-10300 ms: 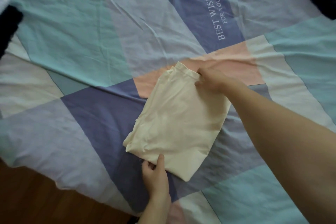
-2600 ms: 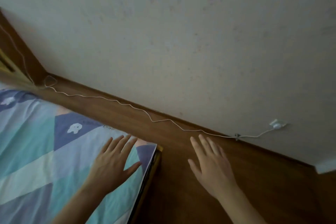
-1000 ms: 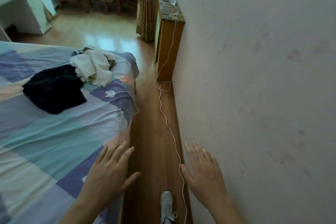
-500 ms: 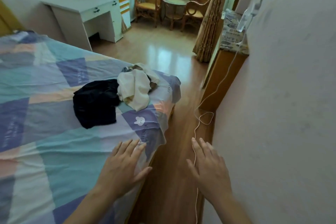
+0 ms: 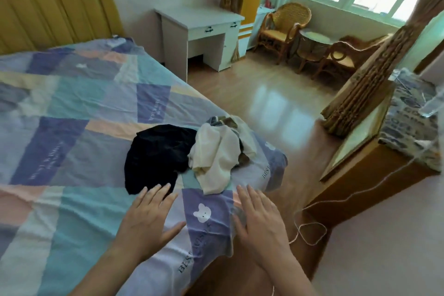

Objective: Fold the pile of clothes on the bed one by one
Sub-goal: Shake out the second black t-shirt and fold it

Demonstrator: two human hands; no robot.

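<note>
The pile (image 5: 217, 149) sits at the near corner of the bed (image 5: 72, 127), right by the edge: a black garment (image 5: 156, 154) spread on the left, a cream one (image 5: 213, 154) heaped just beside it and touching, with bits of brownish and grey cloth poking out behind the cream. What those hidden pieces are, I cannot tell.

Both hands are out in front, palms down, fingers straight and spread, holding nothing. The left hand (image 5: 146, 221) hovers over the sheet with its fingertips right at the black garment's near hem; whether they touch it is not clear. The right hand (image 5: 260, 221) hangs over the bed's corner, just short of the cream one's lowest flap.

The step here looks like picking the next item. Best bet, I'd say: take one piece only. The black one lies mostly apart and flat, so pinching its near edge and drawing it toward the open sheet on the left should free it without dragging the heap. The cream one is tangled over the others and close to the drop, so a careless tug could pull cloth onto the floor (image 5: 276, 108). Lift, shake out, lay flat well in from the edge.
</note>
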